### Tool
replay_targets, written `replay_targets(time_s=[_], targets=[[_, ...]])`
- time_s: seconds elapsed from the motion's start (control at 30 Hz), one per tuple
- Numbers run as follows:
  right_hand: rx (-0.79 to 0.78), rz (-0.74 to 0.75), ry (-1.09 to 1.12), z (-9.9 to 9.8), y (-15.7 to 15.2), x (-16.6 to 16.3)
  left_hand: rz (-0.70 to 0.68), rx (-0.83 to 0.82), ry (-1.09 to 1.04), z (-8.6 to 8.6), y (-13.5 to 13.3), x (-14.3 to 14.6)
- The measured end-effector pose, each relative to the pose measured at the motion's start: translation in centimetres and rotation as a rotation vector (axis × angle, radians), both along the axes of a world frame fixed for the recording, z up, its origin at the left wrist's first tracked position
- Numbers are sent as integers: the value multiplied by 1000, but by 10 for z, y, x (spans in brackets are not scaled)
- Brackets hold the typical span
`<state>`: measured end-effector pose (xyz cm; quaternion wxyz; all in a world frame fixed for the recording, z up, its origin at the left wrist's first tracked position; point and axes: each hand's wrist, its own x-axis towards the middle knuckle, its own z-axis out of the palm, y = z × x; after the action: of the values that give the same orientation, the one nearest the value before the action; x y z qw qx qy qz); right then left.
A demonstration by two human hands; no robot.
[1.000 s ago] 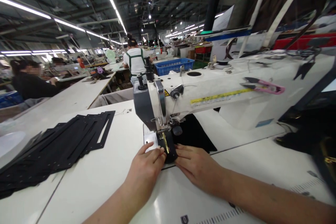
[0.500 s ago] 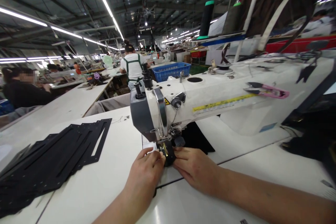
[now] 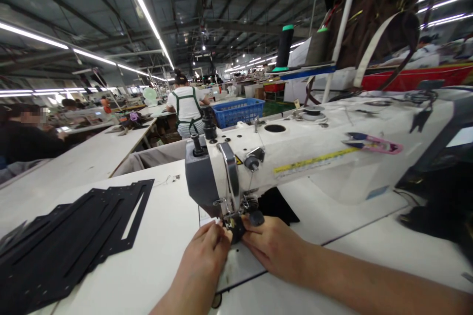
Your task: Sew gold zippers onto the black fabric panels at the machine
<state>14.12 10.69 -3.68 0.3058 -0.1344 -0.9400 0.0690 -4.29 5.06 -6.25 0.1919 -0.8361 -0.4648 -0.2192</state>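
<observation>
A black piece (image 3: 236, 232) with a bit of gold-coloured zipper on it lies under the presser foot of a white sewing machine (image 3: 314, 152). My left hand (image 3: 207, 251) pinches its left edge, fingertips close to the needle area. From the other side, my right hand (image 3: 273, 243) grips the right edge with fingers pressed together. The fingers and machine head partly hide the piece. Behind the right hand, a flat black panel (image 3: 277, 205) lies on the machine bed.
Overlapping black panels with slots (image 3: 84, 236) lie at left. Pink-handled thread snips (image 3: 373, 143) rest against the machine arm. Thread cones (image 3: 284, 49) stand behind it. A blue basket (image 3: 238, 112) and a person in a white shirt (image 3: 185, 106) are beyond.
The black piece has moved slightly deeper under the presser foot, with both hands following, and less gold zipper shows. The camera view has shifted a little, so the surroundings sit lower.
</observation>
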Motion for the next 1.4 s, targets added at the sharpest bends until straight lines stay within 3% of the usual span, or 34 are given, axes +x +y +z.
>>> replay_targets(time_s=[0.2,0.53,1.4], targets=[[47,-3,21,0,4,0,34,-39,-48,5,1,3],[46,-16,4,-3,9,0,-30,-93,-33,33,-4,6],[-85,-78,-34,-11,7,-2,-13,-56,-64,24,-2,3]])
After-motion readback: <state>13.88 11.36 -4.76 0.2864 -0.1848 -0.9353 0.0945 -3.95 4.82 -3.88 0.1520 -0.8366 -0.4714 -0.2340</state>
